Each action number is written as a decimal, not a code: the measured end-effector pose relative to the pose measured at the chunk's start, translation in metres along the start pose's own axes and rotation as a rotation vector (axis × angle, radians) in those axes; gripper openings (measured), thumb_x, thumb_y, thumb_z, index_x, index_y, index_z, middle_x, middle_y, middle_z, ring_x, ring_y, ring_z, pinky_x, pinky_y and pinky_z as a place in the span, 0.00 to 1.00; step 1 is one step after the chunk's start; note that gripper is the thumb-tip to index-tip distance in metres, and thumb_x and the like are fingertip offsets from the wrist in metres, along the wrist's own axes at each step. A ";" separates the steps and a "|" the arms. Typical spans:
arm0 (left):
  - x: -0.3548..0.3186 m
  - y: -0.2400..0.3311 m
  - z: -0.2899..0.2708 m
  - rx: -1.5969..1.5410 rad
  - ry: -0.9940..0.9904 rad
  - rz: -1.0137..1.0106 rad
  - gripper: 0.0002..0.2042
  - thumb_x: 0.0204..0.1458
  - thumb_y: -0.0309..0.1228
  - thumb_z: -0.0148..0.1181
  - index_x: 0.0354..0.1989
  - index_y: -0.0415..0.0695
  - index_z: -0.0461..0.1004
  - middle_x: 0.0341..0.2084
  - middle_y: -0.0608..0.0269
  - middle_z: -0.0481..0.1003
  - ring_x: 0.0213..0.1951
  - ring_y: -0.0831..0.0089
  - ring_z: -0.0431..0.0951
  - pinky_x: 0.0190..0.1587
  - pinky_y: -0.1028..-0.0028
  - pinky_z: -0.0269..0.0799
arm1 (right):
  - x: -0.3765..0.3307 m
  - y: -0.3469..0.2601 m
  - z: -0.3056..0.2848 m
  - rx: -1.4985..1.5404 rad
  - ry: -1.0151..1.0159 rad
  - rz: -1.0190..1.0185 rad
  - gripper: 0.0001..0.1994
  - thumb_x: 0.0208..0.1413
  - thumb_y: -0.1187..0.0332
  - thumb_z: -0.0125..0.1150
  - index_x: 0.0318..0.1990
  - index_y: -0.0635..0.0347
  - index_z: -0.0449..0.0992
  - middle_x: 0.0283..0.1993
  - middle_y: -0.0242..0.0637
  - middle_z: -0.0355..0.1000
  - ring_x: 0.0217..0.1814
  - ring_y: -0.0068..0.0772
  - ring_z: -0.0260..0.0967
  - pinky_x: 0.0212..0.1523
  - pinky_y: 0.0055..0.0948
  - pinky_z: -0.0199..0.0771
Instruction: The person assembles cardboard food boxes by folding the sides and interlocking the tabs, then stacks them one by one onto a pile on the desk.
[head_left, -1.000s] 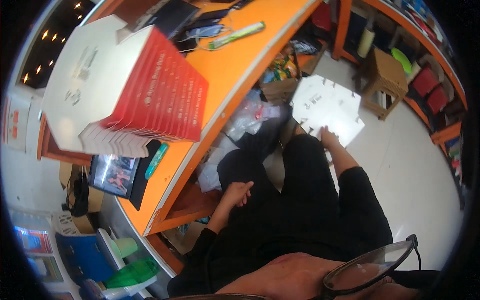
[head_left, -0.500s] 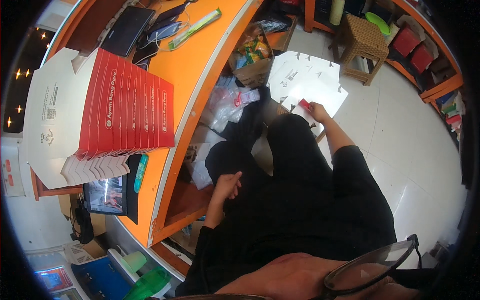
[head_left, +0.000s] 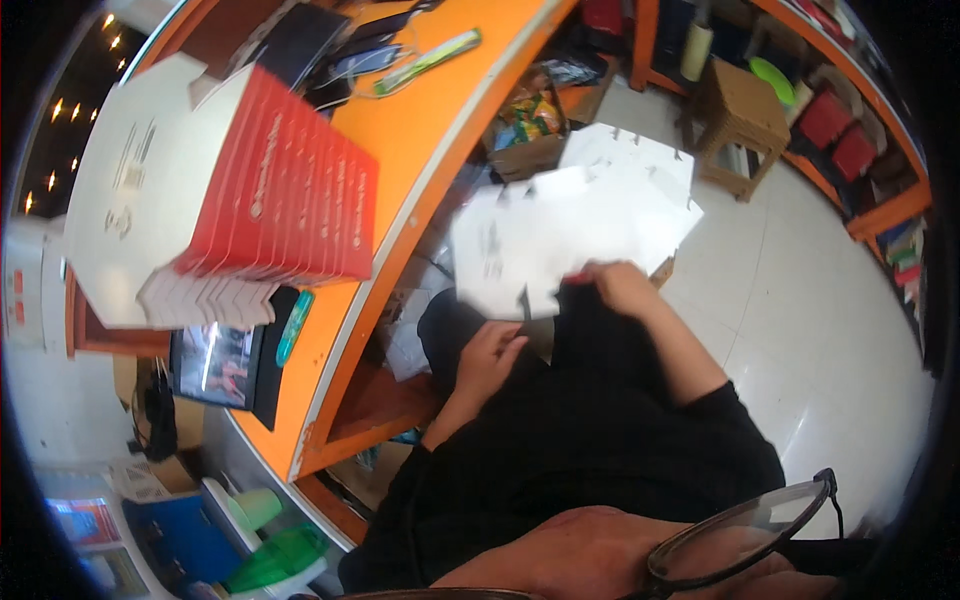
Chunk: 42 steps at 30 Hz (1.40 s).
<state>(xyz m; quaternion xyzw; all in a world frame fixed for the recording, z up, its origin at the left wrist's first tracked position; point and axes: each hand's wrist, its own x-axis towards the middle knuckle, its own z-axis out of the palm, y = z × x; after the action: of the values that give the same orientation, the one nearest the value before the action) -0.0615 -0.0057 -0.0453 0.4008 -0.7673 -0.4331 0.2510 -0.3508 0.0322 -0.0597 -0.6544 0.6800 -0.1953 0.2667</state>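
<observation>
A flat, unfolded white carton sheet [head_left: 500, 250] is lifted above my lap, tilted and smeared by motion. My right hand [head_left: 625, 288] is closed on its right edge, at a red tab. Just below the sheet's lower edge is my left hand [head_left: 488, 360], thumb apart from its fingers; whether the fingertips touch the carton is hard to tell. A stack of more flat cartons [head_left: 645, 170] lies beyond, to the right. On the counter at left, a nested row of folded red-and-white boxes [head_left: 290, 190] lies on its side.
The orange counter [head_left: 425, 130] runs along my left, carrying a tablet [head_left: 215, 360], a teal pen-like item [head_left: 294, 328] and cables. Past the stack stand a wicker stool [head_left: 740, 130] and a cardboard box [head_left: 530, 150] of colourful packets. Shelves [head_left: 890, 200] line the far right.
My right hand has pulled one flat carton off the stack, toward me and to the left. My left hand has risen from my lap toward the carton's lower edge.
</observation>
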 end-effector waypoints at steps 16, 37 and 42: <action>-0.011 -0.005 -0.040 -0.828 -0.020 -0.518 0.10 0.58 0.35 0.60 0.40 0.41 0.75 0.33 0.64 0.78 0.34 0.77 0.76 0.38 0.75 0.73 | -0.018 -0.101 -0.057 0.362 0.102 -0.520 0.14 0.48 0.63 0.71 0.40 0.59 0.77 0.35 0.34 0.79 0.39 0.37 0.76 0.65 0.43 0.59; -0.010 0.023 -0.011 -0.528 0.052 -0.049 0.05 0.59 0.27 0.58 0.37 0.39 0.75 0.31 0.67 0.77 0.35 0.81 0.74 0.40 0.78 0.71 | -0.014 -0.119 -0.012 0.325 0.792 -0.350 0.22 0.57 0.62 0.62 0.58 0.57 0.69 0.63 0.43 0.62 0.66 0.47 0.57 0.61 0.41 0.61; -0.013 0.019 -0.013 -0.573 -0.138 0.168 0.05 0.59 0.26 0.56 0.35 0.39 0.76 0.30 0.65 0.77 0.35 0.80 0.75 0.43 0.76 0.70 | -0.013 -0.072 -0.042 1.390 0.598 0.152 0.33 0.65 0.53 0.50 0.71 0.56 0.45 0.70 0.44 0.54 0.70 0.48 0.53 0.66 0.43 0.59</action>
<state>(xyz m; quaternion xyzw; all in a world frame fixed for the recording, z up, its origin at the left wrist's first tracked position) -0.0529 0.0049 -0.0227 0.2184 -0.6595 -0.6359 0.3360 -0.3203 0.0365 0.0187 -0.2064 0.4871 -0.7289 0.4346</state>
